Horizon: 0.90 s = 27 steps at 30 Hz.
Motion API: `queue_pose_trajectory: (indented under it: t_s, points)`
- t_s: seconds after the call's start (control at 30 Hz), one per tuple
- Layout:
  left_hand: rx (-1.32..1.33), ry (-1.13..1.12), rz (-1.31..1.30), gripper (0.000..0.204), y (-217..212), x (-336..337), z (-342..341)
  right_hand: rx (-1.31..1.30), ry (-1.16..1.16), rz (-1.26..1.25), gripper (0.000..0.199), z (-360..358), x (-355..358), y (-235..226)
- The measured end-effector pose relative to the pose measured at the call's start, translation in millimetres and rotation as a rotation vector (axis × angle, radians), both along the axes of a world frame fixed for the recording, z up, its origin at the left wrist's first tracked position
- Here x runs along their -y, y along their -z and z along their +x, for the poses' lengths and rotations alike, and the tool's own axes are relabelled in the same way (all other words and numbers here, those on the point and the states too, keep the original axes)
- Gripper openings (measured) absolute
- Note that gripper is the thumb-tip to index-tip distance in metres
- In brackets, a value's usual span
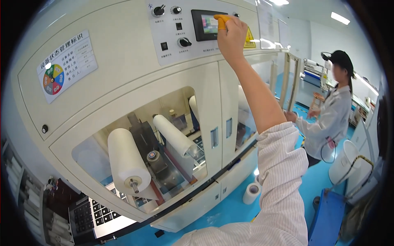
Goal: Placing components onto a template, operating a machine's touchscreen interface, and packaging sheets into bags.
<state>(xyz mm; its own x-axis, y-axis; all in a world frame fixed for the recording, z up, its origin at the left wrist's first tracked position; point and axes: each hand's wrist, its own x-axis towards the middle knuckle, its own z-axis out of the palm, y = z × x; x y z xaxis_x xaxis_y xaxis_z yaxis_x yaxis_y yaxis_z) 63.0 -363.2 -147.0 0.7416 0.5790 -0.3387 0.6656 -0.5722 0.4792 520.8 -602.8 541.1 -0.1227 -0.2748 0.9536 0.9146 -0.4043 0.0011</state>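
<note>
My right hand [231, 40] is raised to the control panel [176, 53] of a large cream machine. An orange finger cot [222, 23] covers a fingertip that points at the right part of a small touchscreen [209, 24]; whether it presses the glass I cannot tell. The other fingers are curled in, with nothing seen in them. Left of the screen sit black rotary knobs [184, 42] and a rocker switch [164, 46]. My left hand is out of view.
Behind the machine's clear window are white rolls [126, 158] on shafts. A white roll [251, 193] stands on the blue floor [221, 213]. At right, a person [330, 110] in a light coat and dark cap works near a white bin [345, 162] and a blue cart [330, 215].
</note>
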Motion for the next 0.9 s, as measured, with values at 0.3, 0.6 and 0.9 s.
queue_pose_trajectory:
  t_s: [0.3, 0.6, 0.9]
  points:
    - [0.013, -0.097, 0.03, 0.025, -7, 5, 27, 0.104, 0.12, 0.009, 0.015, 29, -4, -1]
    - [0.008, -0.087, 0.054, 0.025, -11, -12, 36, 0.204, 0.136, -0.021, 0.016, 45, 14, -7]
    - [-0.006, -0.061, 0.065, 0.025, -10, -24, 36, 0.141, 0.212, -0.035, 0.017, 58, 18, -5]
